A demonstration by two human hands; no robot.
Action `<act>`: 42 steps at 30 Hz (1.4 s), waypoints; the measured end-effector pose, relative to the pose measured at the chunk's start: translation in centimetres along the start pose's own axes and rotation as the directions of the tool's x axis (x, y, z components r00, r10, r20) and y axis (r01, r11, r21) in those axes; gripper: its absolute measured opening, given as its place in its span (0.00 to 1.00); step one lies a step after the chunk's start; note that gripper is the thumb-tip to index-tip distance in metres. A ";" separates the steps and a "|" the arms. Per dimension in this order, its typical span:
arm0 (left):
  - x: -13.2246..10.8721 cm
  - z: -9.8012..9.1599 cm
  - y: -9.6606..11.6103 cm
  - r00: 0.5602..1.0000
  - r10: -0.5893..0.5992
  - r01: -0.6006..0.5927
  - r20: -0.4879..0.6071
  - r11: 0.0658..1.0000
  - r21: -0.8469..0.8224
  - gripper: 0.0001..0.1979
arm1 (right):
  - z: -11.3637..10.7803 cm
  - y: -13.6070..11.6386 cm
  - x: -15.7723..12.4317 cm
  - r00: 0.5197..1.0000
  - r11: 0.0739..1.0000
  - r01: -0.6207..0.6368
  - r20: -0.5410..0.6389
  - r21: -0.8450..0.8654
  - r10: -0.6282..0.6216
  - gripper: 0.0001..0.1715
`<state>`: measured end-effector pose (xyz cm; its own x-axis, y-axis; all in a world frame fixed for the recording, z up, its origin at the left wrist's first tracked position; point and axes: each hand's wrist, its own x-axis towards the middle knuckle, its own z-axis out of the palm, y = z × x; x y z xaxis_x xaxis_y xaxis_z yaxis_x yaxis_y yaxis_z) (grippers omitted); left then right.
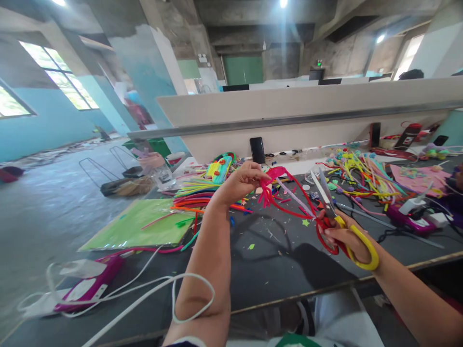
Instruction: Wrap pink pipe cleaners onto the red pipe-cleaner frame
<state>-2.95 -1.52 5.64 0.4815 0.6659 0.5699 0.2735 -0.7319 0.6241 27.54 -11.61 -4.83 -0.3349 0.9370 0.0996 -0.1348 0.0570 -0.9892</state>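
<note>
My left hand [249, 179], its fingers pinched together, grips the bright pink end of a piece bent from fuzzy pipe cleaners [277, 172]. Short pink strands dangle from that end, just below my fingertips. Red and pale lilac stems run from there across to my right hand [349, 238]. Closed in the right hand is a pair of scissors [327, 200], with yellow loops round the hand and blades pointing up and away, slightly parted. The red stems also meet the right fingers; how they are gripped is partly hidden.
Bundles of coloured pipe cleaners [195, 195] lie behind my left arm, more [356, 173] at the right. A phone [257, 150] leans on the partition. A green sheet in plastic [141, 224], purple power strips [92, 284] and a loose white cable [144, 301] are on the table.
</note>
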 end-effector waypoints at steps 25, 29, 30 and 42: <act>-1.6 -1.8 5.2 1.000 -0.019 0.014 0.020 0.979 0.201 0.14 | 5.0 -4.7 4.6 0.994 0.572 0.058 -0.009 -0.818 -0.113 0.18; -0.8 0.4 6.0 0.999 0.025 -0.038 0.046 0.948 0.316 0.15 | 7.3 -8.4 4.9 0.962 0.755 0.200 -0.019 -0.624 -0.271 0.16; -0.7 0.9 6.3 0.998 0.040 -0.053 0.046 0.941 0.335 0.16 | 7.8 -8.8 5.0 0.961 0.777 0.213 -0.017 -0.592 -0.276 0.16; -0.6 3.7 8.0 0.998 0.052 -0.056 0.021 0.947 0.317 0.29 | 8.0 -11.3 5.6 0.984 0.759 0.150 0.019 -0.633 -0.179 0.19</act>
<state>2.05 -8.35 8.29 0.5121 0.6239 0.5904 0.4960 -0.7759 0.3897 19.67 -9.75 7.76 -0.3231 0.9049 0.2771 0.4379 0.4025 -0.8039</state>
